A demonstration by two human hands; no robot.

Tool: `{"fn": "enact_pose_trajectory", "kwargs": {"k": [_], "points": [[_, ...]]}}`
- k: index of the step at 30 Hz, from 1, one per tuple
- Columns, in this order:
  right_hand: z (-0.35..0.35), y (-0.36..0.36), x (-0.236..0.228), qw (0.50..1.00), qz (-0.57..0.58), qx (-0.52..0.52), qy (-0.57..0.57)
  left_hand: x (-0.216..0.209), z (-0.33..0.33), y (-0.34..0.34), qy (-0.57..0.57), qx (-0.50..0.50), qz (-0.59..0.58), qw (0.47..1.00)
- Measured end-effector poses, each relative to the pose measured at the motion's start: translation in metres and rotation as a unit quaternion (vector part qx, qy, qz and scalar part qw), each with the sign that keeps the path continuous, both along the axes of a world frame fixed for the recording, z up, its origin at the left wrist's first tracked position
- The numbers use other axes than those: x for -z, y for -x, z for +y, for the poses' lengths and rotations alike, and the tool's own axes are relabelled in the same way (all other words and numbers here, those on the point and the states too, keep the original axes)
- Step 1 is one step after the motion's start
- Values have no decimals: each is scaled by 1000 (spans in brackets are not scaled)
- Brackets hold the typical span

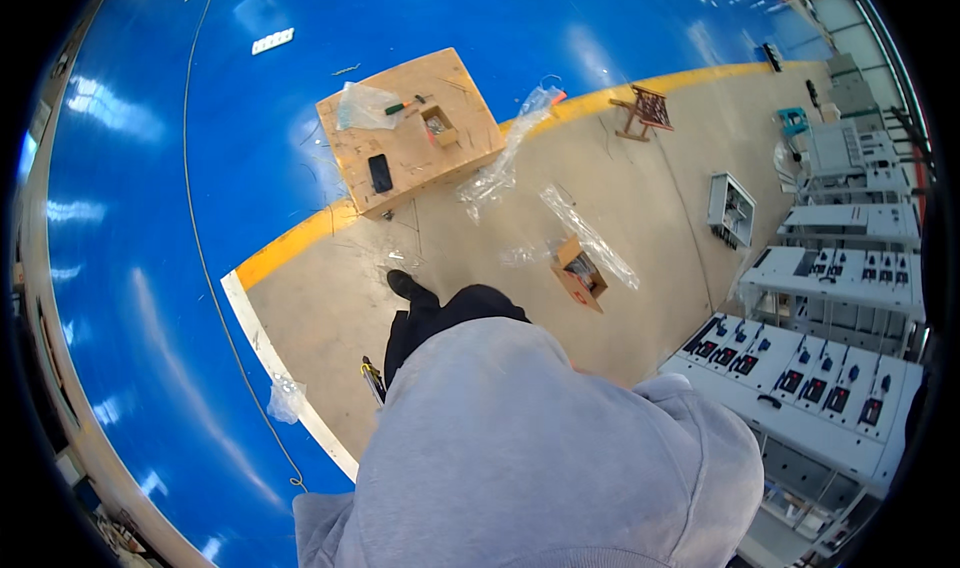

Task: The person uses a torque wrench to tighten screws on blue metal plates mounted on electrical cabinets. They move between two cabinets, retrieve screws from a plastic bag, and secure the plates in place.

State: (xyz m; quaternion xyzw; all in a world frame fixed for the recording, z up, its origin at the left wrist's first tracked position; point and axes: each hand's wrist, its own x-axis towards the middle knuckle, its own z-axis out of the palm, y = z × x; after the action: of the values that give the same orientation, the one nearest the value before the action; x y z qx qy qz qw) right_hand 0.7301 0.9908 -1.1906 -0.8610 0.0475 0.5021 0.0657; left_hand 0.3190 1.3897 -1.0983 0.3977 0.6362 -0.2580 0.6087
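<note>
Neither of my hands shows; my grey sweatshirt [540,438] fills the lower middle and covers them. One black shoe [400,284] and part of my dark trousers stick out beyond it. Beside my left thigh is a narrow tool-like thing with black and yellow parts [373,379]; what holds it is hidden. In front of me stands a wooden box-like table [410,173]. On its top lie a black phone [380,174], a tool with a green and orange handle [404,105], a clear plastic bag [366,108] and a small open cardboard box [438,126].
Clear plastic wrap [500,173] hangs by the table's right side. An open carton [580,271], a wooden folding stool [645,112] and a grey metal enclosure [732,210] stand to the right. White switchgear panels [800,383] line the right side. A cable [190,168] crosses the blue floor.
</note>
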Motion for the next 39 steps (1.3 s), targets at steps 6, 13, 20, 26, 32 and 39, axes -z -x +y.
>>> {"fn": "enact_pose_trajectory", "kwargs": {"k": [6, 13, 20, 26, 32, 39], "points": [[177, -205, 16, 967, -129, -158, -155, 0, 103, -60, 50, -153, 17, 987], [451, -389, -15, 930, -42, 248, -268, 3, 206, -170, -2, -342, 13, 940], [606, -513, 130, 931, -66, -308, -184, -26, 121, -274, -18, -241, 98, 965], [696, -574, 264, 943, -100, -241, -208, -61, 101, -347, -6, -96, 171, 980], [753, -585, 364, 966, -104, -193, -138, -68, 72, -394, 18, -114, 233, 966], [739, -602, 559, 909, -228, -347, -28, -42, 64, -375, 34, -88, 244, 965]]}}
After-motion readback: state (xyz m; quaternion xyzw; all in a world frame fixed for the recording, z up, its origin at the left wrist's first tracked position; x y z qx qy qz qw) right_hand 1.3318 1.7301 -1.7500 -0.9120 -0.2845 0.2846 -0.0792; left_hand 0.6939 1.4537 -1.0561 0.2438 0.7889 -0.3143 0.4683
